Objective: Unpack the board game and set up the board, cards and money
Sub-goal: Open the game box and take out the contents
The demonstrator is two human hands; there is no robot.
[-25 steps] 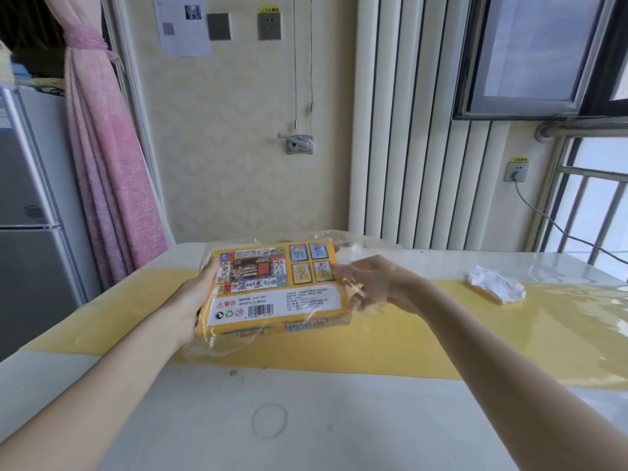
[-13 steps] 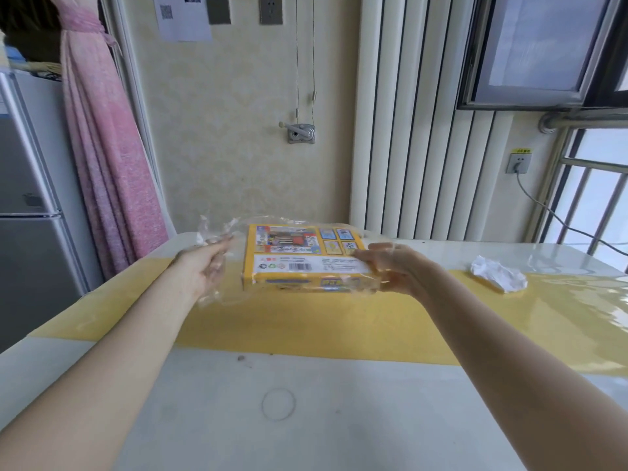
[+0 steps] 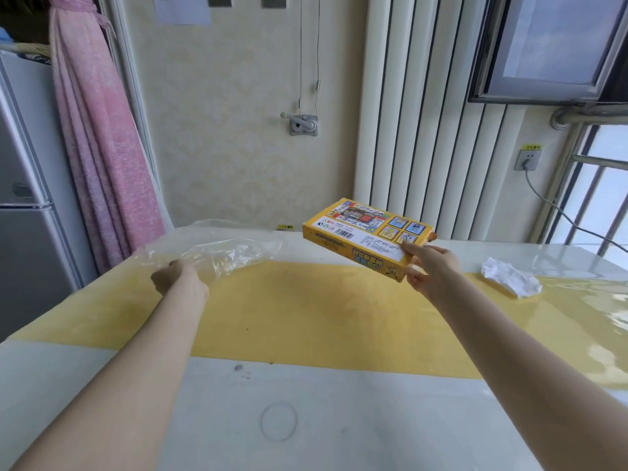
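Here, a white table point(image 3: 306, 419) crossed by a broad yellow band point(image 3: 323, 307) stands against a cream patterned wall. A pink curtain point(image 3: 102, 147) hangs at left beside a grey refrigerator point(image 3: 23, 198); white vertical blinds point(image 3: 418, 130) and a barred window point(image 3: 605, 198) fill the right. A wall socket point(image 3: 526, 159) with a small yellow sticker above it feeds a grey cable. A crumpled white tissue point(image 3: 511, 277) lies on the band at right. The right hand point(image 3: 433, 266) grips the near corner of the yellow game box point(image 3: 368, 236), held tilted above the table's far side, clear of the surface. The left hand point(image 3: 176, 278) is clenched on the clear plastic wrap point(image 3: 221, 253), well apart from the box. The box's upturned face shows a barcode, a white panel of small print, recycling symbols and four small pictures; the characters are too small to read.
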